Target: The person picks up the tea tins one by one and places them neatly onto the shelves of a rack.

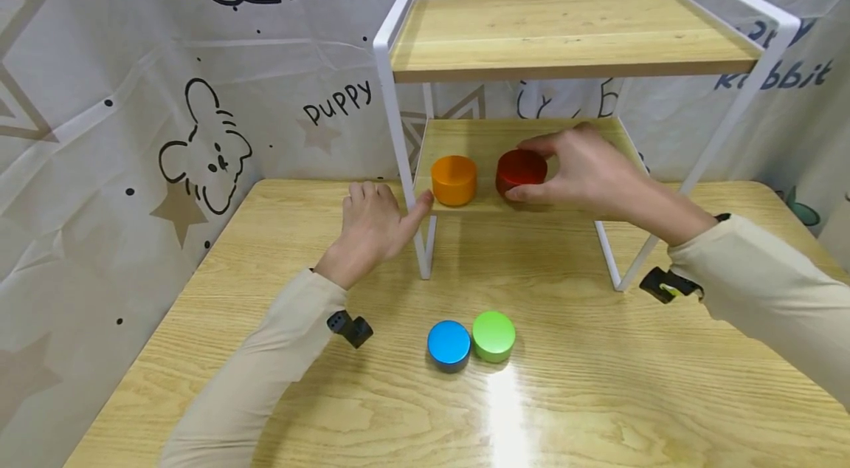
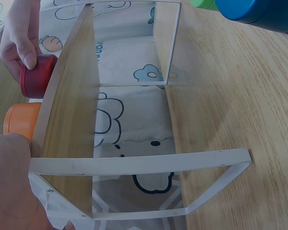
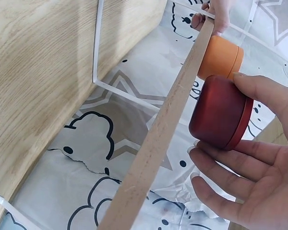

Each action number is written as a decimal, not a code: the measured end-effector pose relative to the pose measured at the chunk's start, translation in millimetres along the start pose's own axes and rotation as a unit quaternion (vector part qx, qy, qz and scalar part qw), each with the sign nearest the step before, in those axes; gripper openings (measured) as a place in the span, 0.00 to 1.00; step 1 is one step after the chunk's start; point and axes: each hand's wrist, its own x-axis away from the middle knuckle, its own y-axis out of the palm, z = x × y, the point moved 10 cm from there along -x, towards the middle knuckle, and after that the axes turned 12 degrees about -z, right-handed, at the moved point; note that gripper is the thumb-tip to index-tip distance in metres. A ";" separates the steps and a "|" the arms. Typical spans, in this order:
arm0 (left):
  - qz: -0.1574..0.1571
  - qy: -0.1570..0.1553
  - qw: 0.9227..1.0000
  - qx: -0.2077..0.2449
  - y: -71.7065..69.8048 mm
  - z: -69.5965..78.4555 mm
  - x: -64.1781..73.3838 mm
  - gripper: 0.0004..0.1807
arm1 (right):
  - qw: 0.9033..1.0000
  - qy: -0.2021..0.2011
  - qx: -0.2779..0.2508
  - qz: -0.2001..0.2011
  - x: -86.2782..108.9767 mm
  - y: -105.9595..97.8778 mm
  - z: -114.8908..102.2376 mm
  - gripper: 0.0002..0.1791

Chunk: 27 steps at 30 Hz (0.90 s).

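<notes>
My right hand [image 1: 584, 165] pinches a dark red round tin [image 1: 522, 171] between thumb and fingers at the lower shelf board [image 1: 485, 130]. In the right wrist view the thumb lies along the rim of this red tin [image 3: 221, 112], with fingers on its opposite side. To its left, an orange round tin [image 1: 454, 181] stands on the same board. My left hand [image 1: 375, 224] holds the white-framed shelf rack [image 1: 398, 128] at its left front post, thumb across the front. A blue tin [image 1: 448, 344] and a green tin [image 1: 493, 336] stand side by side on the table.
The rack's upper wooden board [image 1: 578, 29] spans above the tins and my right hand. Its white legs stand on the wooden table [image 1: 358, 409]. A pale printed cloth [image 1: 86, 158] hangs behind and at the left.
</notes>
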 end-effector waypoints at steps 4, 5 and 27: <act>0.000 0.002 1.000 0.000 -0.1 0.8 0.1 0.44 | 1.000 0.003 -0.011 -0.003 -1.0 1.4 3.2 0.35; 0.000 0.002 1.000 0.000 0.0 1.0 0.1 0.44 | 1.000 0.002 -0.012 -0.004 -1.4 1.9 3.5 0.35; 0.002 0.004 1.000 0.009 0.3 -0.3 1.1 0.43 | 1.000 0.000 -0.023 -0.021 -6.4 8.4 5.0 0.33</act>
